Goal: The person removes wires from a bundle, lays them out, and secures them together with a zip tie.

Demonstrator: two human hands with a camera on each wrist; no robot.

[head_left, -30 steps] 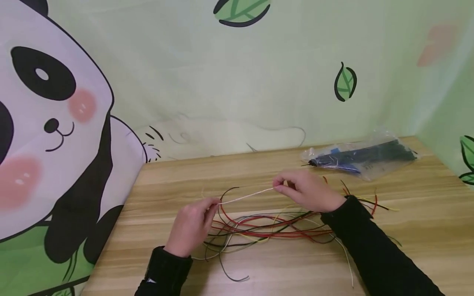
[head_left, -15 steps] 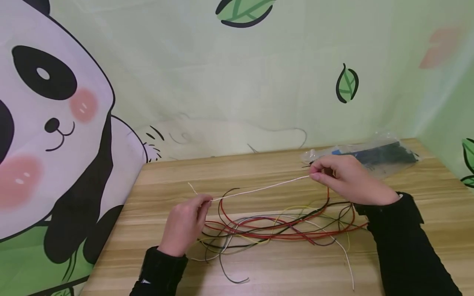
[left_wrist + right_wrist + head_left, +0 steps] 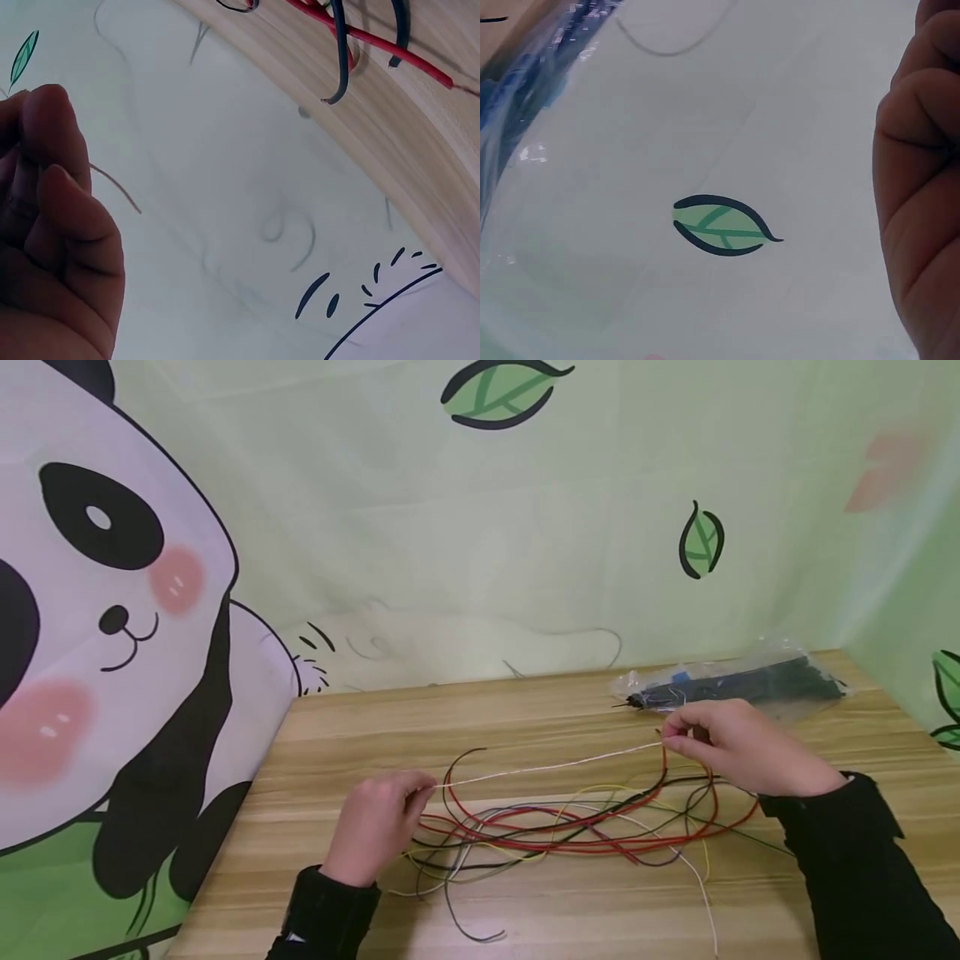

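Note:
A thin white wire [image 3: 547, 767] runs nearly straight between the two hands, slightly higher at its right end. On the left, thumb and fingertips of the left hand [image 3: 378, 827] pinch it. Its right part is pinched by the right hand [image 3: 738, 747]. In the left wrist view a short wire end [image 3: 116, 186] sticks out past the fingers [image 3: 56, 131]. Only the edge of the right hand [image 3: 922, 195] shows in the right wrist view, its grip hidden. Beneath the stretched wire lies a loose tangle of red, black, yellow, white and grey wires [image 3: 585, 848].
A clear plastic bag [image 3: 750, 681] holding a dark bundle lies at the back right of the wooden table [image 3: 360, 714], behind the right hand. A green printed cloth [image 3: 525, 543] with a panda [image 3: 172, 677] hangs behind and at the left.
The right hand has moved to the right, away from the left hand, and a longer stretch of white wire shows between them. The left hand has shifted slightly left.

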